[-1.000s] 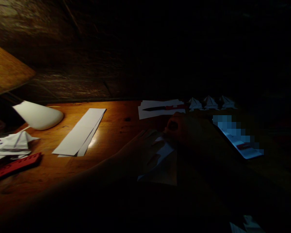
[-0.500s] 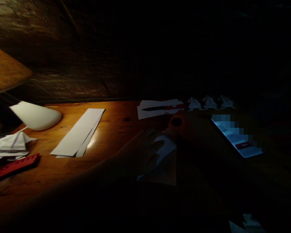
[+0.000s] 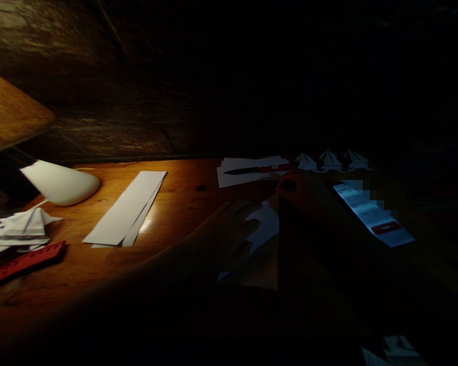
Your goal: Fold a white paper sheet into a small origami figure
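My left hand lies flat with its fingers spread on a sheet of white paper in the dim middle of the table. Folded over along a slant, the sheet has a shaded lower part. At the sheet's upper right corner, my right hand is closed, thumb and fingers curled into a ring. Whether it pinches the corner is too dark to see. Just beyond it, a knife with a dark blade and red handle rests on white paper pieces.
Several folded paper shapes stand at the back right, near a lit phone. Leftward are paper strips, a lamp base, crumpled paper and a red slotted object. More paper lies at the lower right.
My right hand has shifted slightly to the right along the sheet's upper corner. My left hand stays on the paper. The view has moved a little.
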### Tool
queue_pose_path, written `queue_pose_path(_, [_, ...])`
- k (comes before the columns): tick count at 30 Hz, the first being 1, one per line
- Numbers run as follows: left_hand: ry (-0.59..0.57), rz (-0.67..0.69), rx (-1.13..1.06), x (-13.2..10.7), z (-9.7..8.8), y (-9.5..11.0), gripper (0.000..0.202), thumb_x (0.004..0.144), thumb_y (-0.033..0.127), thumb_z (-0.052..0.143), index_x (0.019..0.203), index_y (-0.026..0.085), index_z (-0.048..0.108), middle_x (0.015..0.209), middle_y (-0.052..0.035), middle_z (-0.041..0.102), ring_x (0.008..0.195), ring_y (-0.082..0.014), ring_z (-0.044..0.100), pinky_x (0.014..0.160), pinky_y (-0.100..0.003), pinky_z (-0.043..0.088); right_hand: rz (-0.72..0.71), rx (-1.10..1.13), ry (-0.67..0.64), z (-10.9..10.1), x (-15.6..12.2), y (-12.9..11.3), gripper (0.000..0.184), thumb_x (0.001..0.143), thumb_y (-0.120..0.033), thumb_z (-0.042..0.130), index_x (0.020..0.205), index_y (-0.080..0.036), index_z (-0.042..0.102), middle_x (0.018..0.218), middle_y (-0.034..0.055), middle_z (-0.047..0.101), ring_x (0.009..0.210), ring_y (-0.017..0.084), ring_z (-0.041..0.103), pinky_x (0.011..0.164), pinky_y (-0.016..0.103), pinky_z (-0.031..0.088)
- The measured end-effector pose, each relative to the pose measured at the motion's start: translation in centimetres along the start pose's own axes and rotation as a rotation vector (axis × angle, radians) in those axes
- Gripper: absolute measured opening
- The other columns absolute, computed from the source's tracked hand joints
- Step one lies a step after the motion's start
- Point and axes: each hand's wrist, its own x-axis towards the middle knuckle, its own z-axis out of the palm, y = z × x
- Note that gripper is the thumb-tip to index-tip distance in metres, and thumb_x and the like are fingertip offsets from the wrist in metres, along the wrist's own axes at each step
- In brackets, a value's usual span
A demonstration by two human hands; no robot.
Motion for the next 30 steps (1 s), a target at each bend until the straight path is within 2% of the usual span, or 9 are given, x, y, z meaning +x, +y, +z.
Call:
queue_pose_path(5, [-0.072, 0.014, 0.016, 0.6, -0.2, -0.7, 0.042, 0.082, 0.028, 0.064, 0.122, 0.015, 0.065, 0.153, -0.0199, 0.046, 0.136, -0.0392, 0.043, 0.104, -0.058, 0.046, 0.0, -0.004, 0.014, 0.2, -0.1, 0.1, 0.012, 0.087, -0.028, 0.069, 0.082, -0.019, 0.075, 0.093, 0.008, 0.077, 0.087, 0.023, 0.07, 0.081, 0.036, 0.049])
queue_pose_path(10, [-0.071, 0.02, 0.021, 0.8, -0.1, -1.1, 0.044, 0.076, 0.029, 0.069, 0.118, 0.017, 0.066, 0.153, -0.0181, 0.045, 0.133, -0.0405, 0.045, 0.104, -0.059, 0.044, -0.047, 0.052, 0.095, 0.3, -0.7, -1.4, 0.014, 0.084, -0.027, 0.073, 0.094, -0.017, 0.074, 0.107, 0.0103, 0.073, 0.083, 0.021, 0.068, 0.074, 0.034, 0.05])
queue_pose_path(13, [-0.065, 0.031, 0.037, 0.8, -0.3, -1.1, 0.043, 0.075, 0.028, 0.07, 0.117, 0.018, 0.067, 0.151, -0.0172, 0.046, 0.133, -0.0392, 0.044, 0.104, -0.059, 0.043, -0.1, 0.012, 0.029, 0.6, -1.0, -2.4, 0.021, 0.083, -0.031, 0.077, 0.1, -0.02, 0.073, 0.107, 0.0089, 0.073, 0.089, 0.025, 0.069, 0.079, 0.037, 0.051])
queue_pose_path(15, [-0.059, 0.03, 0.046, 0.9, -0.4, -1.0, 0.042, 0.076, 0.027, 0.069, 0.117, 0.018, 0.068, 0.149, -0.0167, 0.048, 0.132, -0.0382, 0.045, 0.104, -0.058, 0.043, -0.086, 0.004, -0.003, 0.8, -1.1, -2.5, 0.018, 0.084, -0.031, 0.075, 0.099, -0.02, 0.074, 0.104, 0.0081, 0.073, 0.089, 0.025, 0.068, 0.078, 0.037, 0.05])
queue_pose_path(19, [-0.061, 0.013, 0.046, 0.8, -0.7, -0.9, 0.04, 0.077, 0.028, 0.07, 0.116, 0.019, 0.07, 0.141, -0.0164, 0.052, 0.126, -0.0376, 0.047, 0.1, -0.056, 0.045, -0.054, 0.067, 0.043, 1.2, -0.8, -1.5, 0.014, 0.083, -0.021, 0.072, 0.097, -0.018, 0.074, 0.099, 0.0079, 0.072, 0.084, 0.022, 0.067, 0.073, 0.033, 0.05])
queue_pose_path(23, [-0.07, -0.014, 0.057, 0.7, -1.2, -0.7, 0.038, 0.081, 0.032, 0.068, 0.118, 0.021, 0.072, 0.13, -0.0144, 0.056, 0.12, -0.0356, 0.048, 0.096, -0.052, 0.046, -0.032, 0.077, 0.085, 0.9, -0.3, -0.3, 0.01, 0.082, -0.02, 0.074, 0.091, -0.018, 0.076, 0.095, 0.0076, 0.072, 0.076, 0.02, 0.065, 0.07, 0.033, 0.048])
queue_pose_path(30, [-0.08, -0.006, 0.066, 0.1, -2.2, -0.5, 0.041, 0.092, 0.034, 0.063, 0.13, 0.022, 0.069, 0.13, -0.0156, 0.06, 0.12, -0.0354, 0.05, 0.096, -0.052, 0.045, -0.041, 0.101, 0.099, 0.7, -0.2, -0.1, 0.003, 0.082, -0.017, 0.073, 0.081, -0.018, 0.076, 0.087, 0.0069, 0.076, 0.08, 0.022, 0.068, 0.074, 0.033, 0.048])
